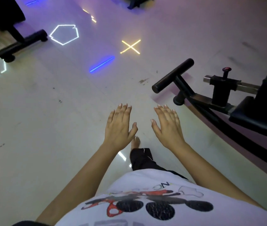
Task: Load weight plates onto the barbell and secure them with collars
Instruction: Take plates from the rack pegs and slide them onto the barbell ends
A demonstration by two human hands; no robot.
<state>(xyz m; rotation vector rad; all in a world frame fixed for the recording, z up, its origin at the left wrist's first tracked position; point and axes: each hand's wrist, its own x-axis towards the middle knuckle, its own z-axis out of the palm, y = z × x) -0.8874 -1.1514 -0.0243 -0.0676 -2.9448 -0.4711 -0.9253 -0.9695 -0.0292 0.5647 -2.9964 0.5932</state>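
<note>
place: gym | cues: padded bench (258, 115), black machine frame (20, 41), glossy floor (48, 111) reflecting lights

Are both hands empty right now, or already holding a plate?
Empty. The left hand and right hand are spread flat, palms down, over bare floor.

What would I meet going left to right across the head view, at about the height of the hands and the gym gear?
Black equipment base on the floor, left hand, right hand, black T-handle, red-topped pull pin, black padded bench.
</note>
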